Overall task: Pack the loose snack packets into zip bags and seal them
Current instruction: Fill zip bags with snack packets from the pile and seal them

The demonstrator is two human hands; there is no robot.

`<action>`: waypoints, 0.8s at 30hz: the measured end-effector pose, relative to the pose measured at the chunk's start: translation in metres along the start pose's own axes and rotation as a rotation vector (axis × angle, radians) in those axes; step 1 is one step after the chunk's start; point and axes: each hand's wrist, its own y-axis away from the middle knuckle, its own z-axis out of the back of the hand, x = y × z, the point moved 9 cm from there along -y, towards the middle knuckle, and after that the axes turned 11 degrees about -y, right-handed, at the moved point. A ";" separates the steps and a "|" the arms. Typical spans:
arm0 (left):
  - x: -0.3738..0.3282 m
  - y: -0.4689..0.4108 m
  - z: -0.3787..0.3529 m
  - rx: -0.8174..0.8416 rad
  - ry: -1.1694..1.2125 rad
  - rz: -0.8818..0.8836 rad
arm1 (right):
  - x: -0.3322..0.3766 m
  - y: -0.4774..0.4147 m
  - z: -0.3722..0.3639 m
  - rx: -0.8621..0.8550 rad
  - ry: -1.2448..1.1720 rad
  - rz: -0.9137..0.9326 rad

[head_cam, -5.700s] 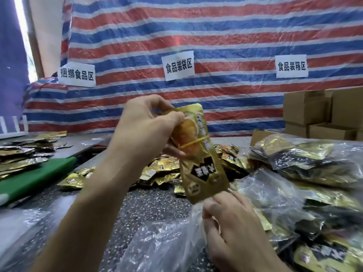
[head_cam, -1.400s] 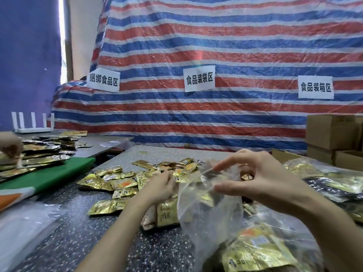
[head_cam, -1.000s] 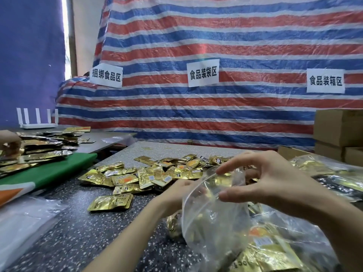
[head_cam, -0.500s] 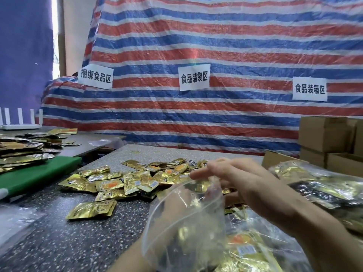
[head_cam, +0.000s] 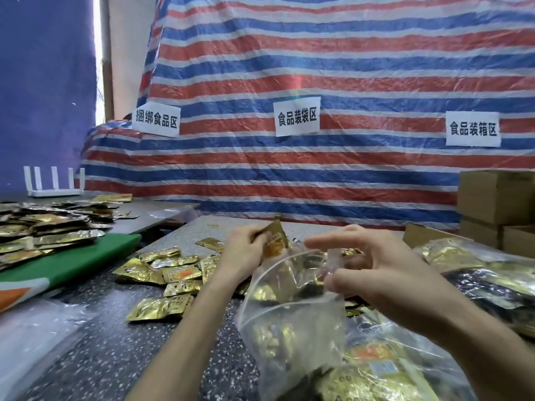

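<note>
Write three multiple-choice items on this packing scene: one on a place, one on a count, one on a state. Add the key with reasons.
1. Where does the green board lie?
A. left of the loose packets
B. right of them
C. on top of them

2. How many white signs hang on the striped tarp?
A. two
B. three
C. five

3. The zip bag has its mouth:
A. sealed
B. open
C. knotted

Key:
1 A, the board shows left of the pile.
2 B, three signs hang in a row.
3 B, the right hand pinches the rim, which gapes, and the left hand holds a gold packet by it.
</note>
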 end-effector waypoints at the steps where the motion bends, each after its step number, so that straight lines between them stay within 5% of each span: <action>1: -0.006 -0.001 0.018 -0.035 0.011 -0.003 | -0.002 0.000 0.001 -0.013 0.009 -0.010; 11: -0.076 0.056 0.147 -0.296 0.553 -0.144 | -0.005 -0.001 0.012 -0.179 0.161 -0.029; 19: -0.122 0.079 0.127 -0.255 0.069 -0.368 | -0.003 -0.001 0.004 -0.106 -0.017 0.008; 24: -0.127 0.072 0.088 -0.065 -0.112 -0.408 | -0.005 0.000 0.009 -0.146 -0.050 0.024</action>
